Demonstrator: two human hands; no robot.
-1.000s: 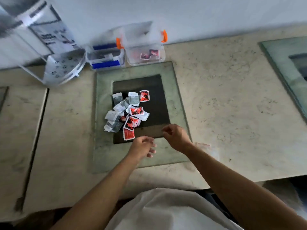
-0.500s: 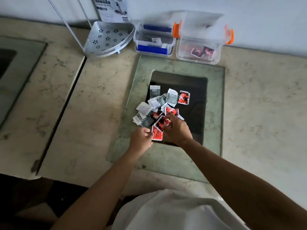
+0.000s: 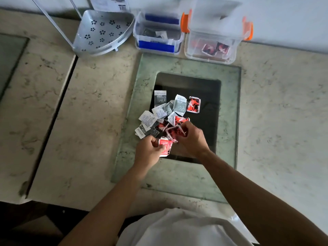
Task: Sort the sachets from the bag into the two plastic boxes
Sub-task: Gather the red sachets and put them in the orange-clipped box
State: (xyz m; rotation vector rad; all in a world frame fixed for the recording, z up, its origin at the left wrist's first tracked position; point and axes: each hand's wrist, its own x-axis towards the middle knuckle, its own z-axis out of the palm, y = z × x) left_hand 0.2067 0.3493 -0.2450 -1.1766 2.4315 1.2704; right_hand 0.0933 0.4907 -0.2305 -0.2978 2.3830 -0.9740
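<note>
1. Near the front edge of the dark glass panel [image 3: 209,107], both hands work the sachet pile [image 3: 168,114], which lies spread across the panel's near left corner, probably so colours can be read at a glance
2. The left hand [image 3: 148,152] pinches a red sachet [image 3: 165,145] between thumb and curled fingers
3. The right hand [image 3: 192,137] closes on a red-and-black sachet [image 3: 174,132]
4. Beyond the panel, against the wall, the blue-clipped box [image 3: 158,35] holds grey sachets and the orange-clipped box [image 3: 213,43] red ones, so both reds likely go right
5. Box lids are blurred; sachet print is unreadable, and no bag is in view
</note>
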